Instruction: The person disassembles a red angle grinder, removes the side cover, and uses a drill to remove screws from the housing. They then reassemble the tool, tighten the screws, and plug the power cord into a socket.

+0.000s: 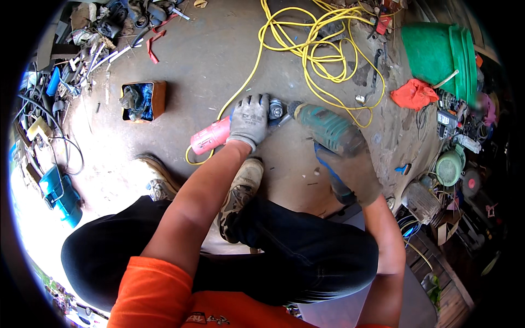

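A red angle grinder [209, 136] with a yellow cord lies on the concrete floor in front of my shoes. My left hand [249, 121], in a grey glove, is closed over its body, just behind the dark metal head [277, 110]. In a brownish, worn glove, my right hand [354, 174] grips a teal cordless drill [326, 126] by its handle. The drill lies tilted, its chuck pointing left toward the grinder's head. A short metal piece shows between chuck and head; whether it touches the head I cannot tell.
Yellow cord [314, 41] lies in loose loops ahead. An open rusty square tin [158, 98] stands at left, near piled scrap [82, 60]. To the right are a green tub [437, 57], an orange-red cloth [414, 95] and assorted tools. A teal container [60, 191] sits at far left.
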Demonstrator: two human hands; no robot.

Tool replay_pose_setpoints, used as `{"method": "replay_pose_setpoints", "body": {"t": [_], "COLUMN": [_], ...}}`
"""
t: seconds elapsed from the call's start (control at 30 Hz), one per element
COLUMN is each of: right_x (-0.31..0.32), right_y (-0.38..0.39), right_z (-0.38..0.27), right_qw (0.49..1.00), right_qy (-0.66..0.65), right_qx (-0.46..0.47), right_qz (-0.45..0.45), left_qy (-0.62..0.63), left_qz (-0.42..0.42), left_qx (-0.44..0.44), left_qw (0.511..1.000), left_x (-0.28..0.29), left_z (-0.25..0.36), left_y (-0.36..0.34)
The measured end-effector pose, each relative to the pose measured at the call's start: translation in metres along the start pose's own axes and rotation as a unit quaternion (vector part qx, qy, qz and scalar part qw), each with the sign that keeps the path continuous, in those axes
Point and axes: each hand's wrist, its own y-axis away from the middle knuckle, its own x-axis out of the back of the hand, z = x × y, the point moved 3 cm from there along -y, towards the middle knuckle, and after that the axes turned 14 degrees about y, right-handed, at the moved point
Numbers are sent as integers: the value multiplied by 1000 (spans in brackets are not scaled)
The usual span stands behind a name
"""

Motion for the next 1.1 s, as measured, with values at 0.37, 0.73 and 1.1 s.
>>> {"method": "replay_pose_setpoints", "body": {"t": [0.37, 0.73, 1.1], "right_x": [16, 7, 8], "right_y": [-14, -15, -18], "right_z": [-19, -16, -18], "right_qw": [972, 938, 946], "right_qy": [-191, -288, -270], "right_qx": [-134, -172, -152], "right_qz": [-29, -86, -89], "left_qy": [7, -10, -1], "left_qz": [4, 16, 33], "left_qx": [-13, -2, -14], "left_qw": [1000, 1000, 999], "left_x": [-5, -15, -12], "left_z": [-4, -11, -8], "left_y": [-2, -3, -2]}}
